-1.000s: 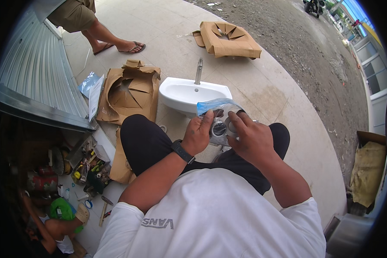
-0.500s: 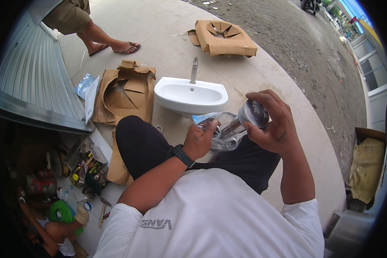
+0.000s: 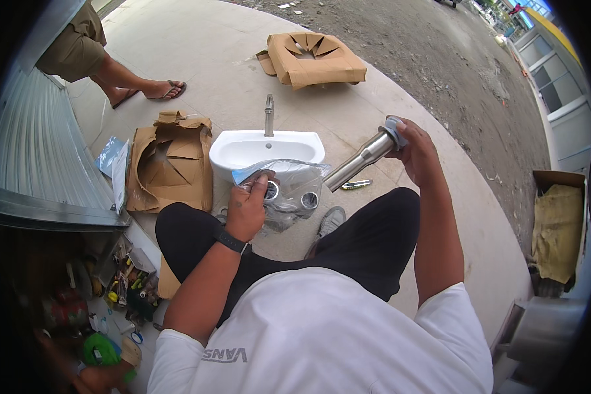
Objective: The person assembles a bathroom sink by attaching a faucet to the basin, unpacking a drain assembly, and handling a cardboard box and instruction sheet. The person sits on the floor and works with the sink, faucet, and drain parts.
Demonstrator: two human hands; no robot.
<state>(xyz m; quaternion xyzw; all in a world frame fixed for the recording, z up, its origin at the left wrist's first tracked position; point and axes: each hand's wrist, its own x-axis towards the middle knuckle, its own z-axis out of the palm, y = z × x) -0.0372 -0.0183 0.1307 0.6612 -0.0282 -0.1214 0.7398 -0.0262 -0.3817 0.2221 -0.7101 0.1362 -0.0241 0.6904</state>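
Note:
My right hand (image 3: pixel 414 150) is closed around the wide end of a shiny metal drain pipe (image 3: pixel 362 159), where a pale grey ring sits. The pipe slants down to the left, its narrow end by the mouth of a clear plastic bag (image 3: pixel 287 211). My left hand (image 3: pixel 246 210) pinches that bag near its blue label. Inside the bag lie metal drain parts, with round openings showing. Just beyond the bag stands a white washbasin (image 3: pixel 233 152) with a metal faucet (image 3: pixel 269 117) upright on its back rim.
Torn brown cardboard (image 3: pixel 172 194) lies left of the basin, another cardboard piece (image 3: pixel 318 75) behind it. A small utility knife (image 3: pixel 356 185) rests on the tiles. Hand tools (image 3: pixel 134 282) are piled at lower left. A person's legs (image 3: pixel 121 79) stand at upper left; another person sits at lower left.
The metal drain pipe has come up and out of the bag to the right, in my right hand. My left hand has shifted left with the bag.

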